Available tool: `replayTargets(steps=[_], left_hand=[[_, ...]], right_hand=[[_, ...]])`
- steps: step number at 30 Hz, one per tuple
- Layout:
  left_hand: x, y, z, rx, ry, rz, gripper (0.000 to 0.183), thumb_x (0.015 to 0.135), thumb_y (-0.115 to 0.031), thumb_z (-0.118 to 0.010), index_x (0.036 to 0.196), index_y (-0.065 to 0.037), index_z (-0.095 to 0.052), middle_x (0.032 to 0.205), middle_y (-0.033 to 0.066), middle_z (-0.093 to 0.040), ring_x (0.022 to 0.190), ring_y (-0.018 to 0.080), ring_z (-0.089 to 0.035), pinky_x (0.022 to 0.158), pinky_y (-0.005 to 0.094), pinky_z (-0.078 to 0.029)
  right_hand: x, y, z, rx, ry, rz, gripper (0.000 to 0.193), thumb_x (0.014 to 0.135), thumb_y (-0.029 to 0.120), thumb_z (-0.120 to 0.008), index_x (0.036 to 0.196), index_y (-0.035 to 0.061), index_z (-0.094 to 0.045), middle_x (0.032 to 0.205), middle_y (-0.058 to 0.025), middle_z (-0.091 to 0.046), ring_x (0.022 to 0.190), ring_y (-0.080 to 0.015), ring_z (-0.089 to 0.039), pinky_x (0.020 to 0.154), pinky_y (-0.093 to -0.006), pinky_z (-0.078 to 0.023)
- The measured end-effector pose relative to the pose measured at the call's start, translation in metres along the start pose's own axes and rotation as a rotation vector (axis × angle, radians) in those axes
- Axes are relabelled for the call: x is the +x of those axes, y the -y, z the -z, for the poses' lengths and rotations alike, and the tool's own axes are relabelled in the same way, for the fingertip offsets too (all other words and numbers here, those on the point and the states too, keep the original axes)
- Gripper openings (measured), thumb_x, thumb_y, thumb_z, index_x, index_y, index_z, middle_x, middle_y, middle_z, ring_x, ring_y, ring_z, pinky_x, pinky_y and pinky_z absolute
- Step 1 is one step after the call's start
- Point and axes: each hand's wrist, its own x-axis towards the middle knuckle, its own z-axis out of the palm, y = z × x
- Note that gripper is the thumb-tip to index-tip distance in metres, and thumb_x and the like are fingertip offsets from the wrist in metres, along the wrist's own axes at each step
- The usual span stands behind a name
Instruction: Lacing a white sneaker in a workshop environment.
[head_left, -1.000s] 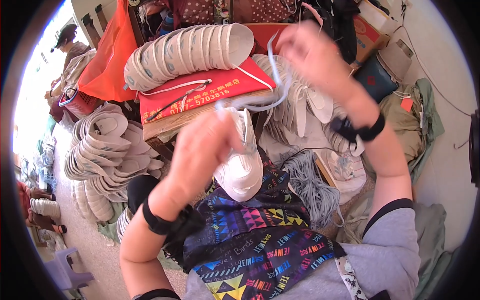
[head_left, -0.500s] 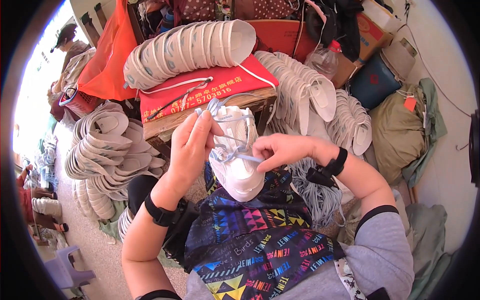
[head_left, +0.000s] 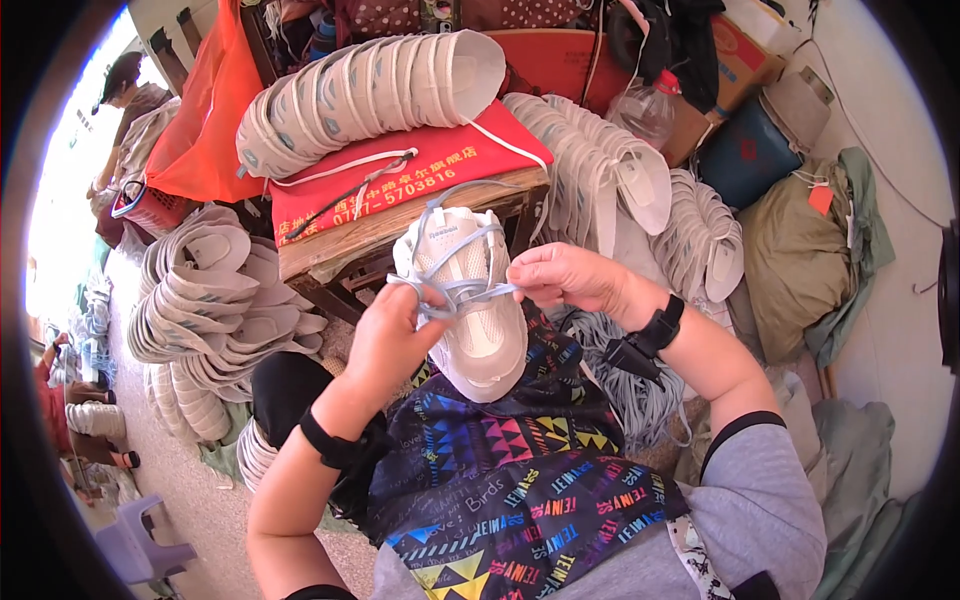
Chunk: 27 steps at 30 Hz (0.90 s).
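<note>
A white shoe upper with mesh panels lies toe toward me, over my lap and in front of a wooden bench. Pale blue-grey shoelace crosses its front in loops. At the left side of the shoe, my left hand pinches the lace, its fingers partly behind a loop. My right hand grips another length of the lace between thumb and fingertips, just off the shoe's right side. The lace runs between the two hands across the shoe.
A row of nested uppers lies on a red cloth bag atop the wooden bench. More stacked uppers stand at left. A bundle of laces hangs by my right forearm. A purple stool is at lower left.
My left hand has come down from the shoe's top to its left side. My right hand has shifted slightly right and up, drawing the lace out sideways.
</note>
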Motion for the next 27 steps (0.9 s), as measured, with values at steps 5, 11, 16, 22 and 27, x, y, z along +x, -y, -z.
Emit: replayTargets(steps=[5, 11, 16, 22, 27], left_hand=[[-0.002, 0.005, -0.014, -0.064, -0.008, 0.039, 0.014, 0.071, -0.004, -0.071, 0.083, -0.006, -0.064, 0.074, 0.0054, -0.053, 0.064, 0.0167, -0.049, 0.059, 0.0293, -0.042], [0.005, 0.031, -0.009, 0.340, -0.335, -0.249, 0.015, 0.074, -0.002, -0.068, 0.080, -0.005, -0.054, 0.079, 0.0100, -0.058, 0.064, 0.0287, -0.058, 0.057, 0.0372, -0.047], [-0.004, 0.031, -0.003, 0.115, -0.168, -0.015, 0.016, 0.082, -0.006, -0.069, 0.081, -0.004, -0.053, 0.072, 0.0032, -0.052, 0.064, 0.0181, -0.054, 0.057, 0.0311, -0.044], [0.012, -0.009, 0.032, -0.680, -0.029, 0.363, 0.047, 0.104, -0.041, -0.039, 0.071, -0.009, -0.048, 0.058, -0.0043, -0.036, 0.054, 0.0057, -0.030, 0.051, 0.0236, -0.023], [0.043, -0.066, 0.065, -1.117, 0.042, 0.192, 0.046, 0.106, -0.031, -0.033, 0.063, -0.012, -0.034, 0.059, -0.0026, -0.028, 0.048, 0.0091, -0.025, 0.048, 0.0257, -0.020]], right_hand=[[0.006, -0.008, 0.002, 0.076, 0.008, -0.020, 0.021, 0.094, 0.027, -0.064, 0.086, 0.0077, -0.064, 0.067, 0.0066, -0.050, 0.049, -0.0012, -0.032, 0.046, -0.0194, -0.025], [0.013, -0.009, 0.014, 0.081, -0.118, -0.025, 0.019, 0.094, 0.027, -0.065, 0.089, 0.0081, -0.063, 0.069, 0.0059, -0.051, 0.052, -0.0020, -0.035, 0.047, -0.0199, -0.027], [0.006, -0.012, 0.004, 0.001, -0.425, 0.001, 0.014, 0.092, 0.021, -0.065, 0.091, 0.0077, -0.064, 0.072, 0.0047, -0.053, 0.054, -0.0031, -0.040, 0.050, -0.0216, -0.033], [-0.023, -0.015, -0.055, -0.926, -0.399, 0.804, 0.015, 0.089, 0.017, -0.065, 0.093, 0.0021, -0.064, 0.082, -0.0042, -0.061, 0.074, -0.0185, -0.060, 0.067, -0.0311, -0.050], [-0.021, -0.044, -0.084, -1.524, -0.093, 0.984, 0.026, 0.078, 0.016, -0.069, 0.098, 0.0007, -0.064, 0.106, -0.0115, -0.063, 0.102, -0.0291, -0.059, 0.089, -0.0394, -0.048]])
